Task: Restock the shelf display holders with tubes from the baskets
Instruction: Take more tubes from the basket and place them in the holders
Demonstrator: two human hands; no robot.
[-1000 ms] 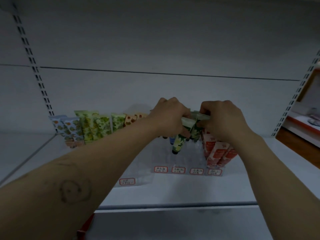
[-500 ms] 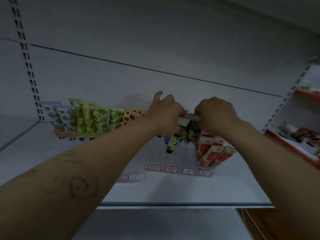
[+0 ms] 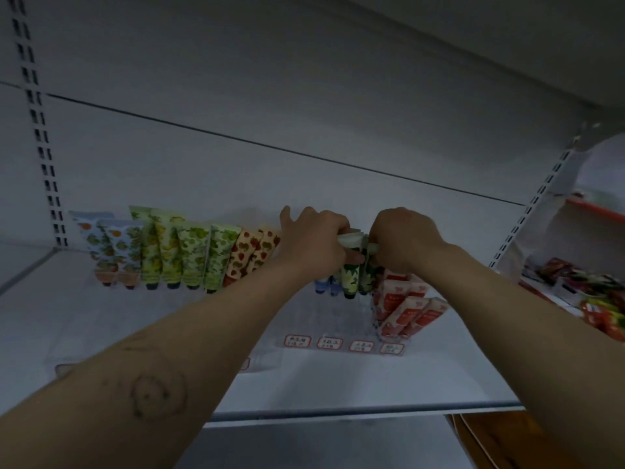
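Observation:
Both hands reach to the back of the white shelf (image 3: 338, 384). My left hand (image 3: 313, 243) and my right hand (image 3: 404, 238) pinch the flat top ends of green-patterned tubes (image 3: 353, 275), which hang cap down into a clear display holder (image 3: 324, 316). Two blue tubes (image 3: 323, 286) stand just left of them, partly behind my left hand. Red strawberry tubes (image 3: 404, 308) fill the holder's right column. Another row of tubes (image 3: 169, 252), blue, green and red, stands to the left. No basket is in view.
Red-framed price labels (image 3: 345, 343) line the holder's front edge. Slotted uprights (image 3: 44, 154) flank the bay on both sides. A neighbouring shelf (image 3: 588, 286) at the right holds red packets. The upper shelf's underside overhangs at the top right.
The green tubes have gone lower and more upright into the holder, with both hands still on their tops. The camera has tilted up and turned right, which reveals the neighbouring shelf.

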